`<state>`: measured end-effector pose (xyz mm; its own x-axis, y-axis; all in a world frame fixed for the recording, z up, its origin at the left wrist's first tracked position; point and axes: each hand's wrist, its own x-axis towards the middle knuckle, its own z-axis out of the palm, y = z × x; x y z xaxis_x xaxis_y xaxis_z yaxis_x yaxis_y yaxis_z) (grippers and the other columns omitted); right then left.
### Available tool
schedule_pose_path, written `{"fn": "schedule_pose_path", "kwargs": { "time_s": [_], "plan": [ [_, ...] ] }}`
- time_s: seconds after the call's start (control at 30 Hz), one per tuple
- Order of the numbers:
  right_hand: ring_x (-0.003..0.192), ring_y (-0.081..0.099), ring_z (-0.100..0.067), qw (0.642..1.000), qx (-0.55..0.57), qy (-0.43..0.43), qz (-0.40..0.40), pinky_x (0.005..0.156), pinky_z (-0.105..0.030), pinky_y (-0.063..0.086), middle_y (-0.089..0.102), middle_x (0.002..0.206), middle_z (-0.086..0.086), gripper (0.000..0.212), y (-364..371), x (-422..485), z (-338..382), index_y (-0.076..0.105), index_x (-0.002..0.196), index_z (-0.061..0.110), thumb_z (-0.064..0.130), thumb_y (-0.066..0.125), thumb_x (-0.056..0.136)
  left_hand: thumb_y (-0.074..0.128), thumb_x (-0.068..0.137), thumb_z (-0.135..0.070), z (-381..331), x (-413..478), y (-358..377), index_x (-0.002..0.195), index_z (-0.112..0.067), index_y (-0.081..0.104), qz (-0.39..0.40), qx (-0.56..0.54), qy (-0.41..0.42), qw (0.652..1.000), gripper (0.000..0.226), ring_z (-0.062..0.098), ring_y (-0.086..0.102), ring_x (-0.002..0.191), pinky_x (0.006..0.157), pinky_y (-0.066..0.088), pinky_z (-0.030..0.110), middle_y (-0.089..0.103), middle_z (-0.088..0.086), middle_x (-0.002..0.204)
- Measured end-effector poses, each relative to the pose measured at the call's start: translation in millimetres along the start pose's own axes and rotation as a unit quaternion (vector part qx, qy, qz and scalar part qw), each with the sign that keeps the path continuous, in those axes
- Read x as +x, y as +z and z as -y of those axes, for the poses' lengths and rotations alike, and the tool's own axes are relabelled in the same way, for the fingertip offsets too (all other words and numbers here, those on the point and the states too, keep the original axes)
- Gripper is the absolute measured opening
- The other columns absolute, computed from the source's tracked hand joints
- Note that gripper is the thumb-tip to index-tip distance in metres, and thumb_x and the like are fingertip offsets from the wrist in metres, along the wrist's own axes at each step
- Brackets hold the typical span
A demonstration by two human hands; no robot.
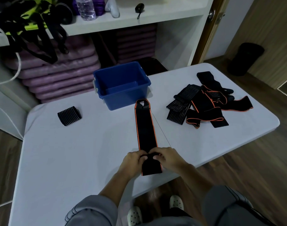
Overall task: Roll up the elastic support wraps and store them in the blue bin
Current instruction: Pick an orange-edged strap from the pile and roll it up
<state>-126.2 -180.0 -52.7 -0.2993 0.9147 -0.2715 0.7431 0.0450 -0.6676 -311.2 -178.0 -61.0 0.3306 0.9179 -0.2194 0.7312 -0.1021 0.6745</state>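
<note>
Left hand (pixel 134 159): I saw it pinching the flat wrap (pixel 146 132).
Right hand (pixel 164 158): it pinched the same wrap's near part.
Blue bin (pixel 121 85): just behind the wrap's far end.

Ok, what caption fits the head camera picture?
Left hand and right hand pinch a wrap on the table, near the bin.

On table (pixel 74 152), bin (pixel 123 100) far back; rolled wrap (pixel 69 115) left, wrap pile (pixel 204 105) right, stretched wrap (pixel 146 128) before it.
</note>
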Motion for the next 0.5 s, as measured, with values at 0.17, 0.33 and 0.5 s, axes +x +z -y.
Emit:
{"fn": "schedule_pose_path", "kwargs": {
  "time_s": [0.17, 0.33, 0.5],
  "plan": [
    [0.091, 0.055, -0.007, 0.998, -0.013, -0.019, -0.053, 0.080, -0.015, 0.040, 0.061, 0.112, 0.006, 0.028, 4, 1, -5, 0.059, 0.114, 0.026, 0.015, 0.058, 0.088, 0.060, 0.088, -0.021, -2, 8, 5, 0.101, -0.016, 0.064, -0.073, 0.003, -0.033, 0.997, 0.015, 0.019, 0.061, 0.081, 0.072, 0.048, 0.026, 0.064, 0.004, 0.096],
    [0.086, 0.049, -0.003, 0.998, -0.032, -0.037, -0.041, 0.076, -0.008, 0.037, 0.052, 0.119, 0.006, 0.035, 8, 0, -12, 0.060, 0.120, 0.025, 0.028, 0.063, 0.085, 0.064, 0.084, -0.013, -5, 9, 8, 0.091, -0.014, 0.063, -0.105, 0.017, -0.008, 0.994, 0.007, 0.015, 0.054, 0.076, 0.068, 0.045, 0.022, 0.050, 0.000, 0.094],
    [0.106, 0.054, -0.013, 0.997, -0.038, -0.057, 0.028, 0.095, -0.028, 0.049, 0.042, 0.125, 0.008, 0.078, 6, -4, -23, 0.051, 0.132, 0.019, 0.043, 0.080, 0.064, 0.059, 0.088, -0.024, 1, 6, 5, 0.106, -0.018, 0.068, -0.042, 0.081, 0.040, 0.995, 0.021, 0.014, 0.053, 0.100, 0.083, 0.044, 0.022, 0.059, -0.001, 0.104]
  ]
}}
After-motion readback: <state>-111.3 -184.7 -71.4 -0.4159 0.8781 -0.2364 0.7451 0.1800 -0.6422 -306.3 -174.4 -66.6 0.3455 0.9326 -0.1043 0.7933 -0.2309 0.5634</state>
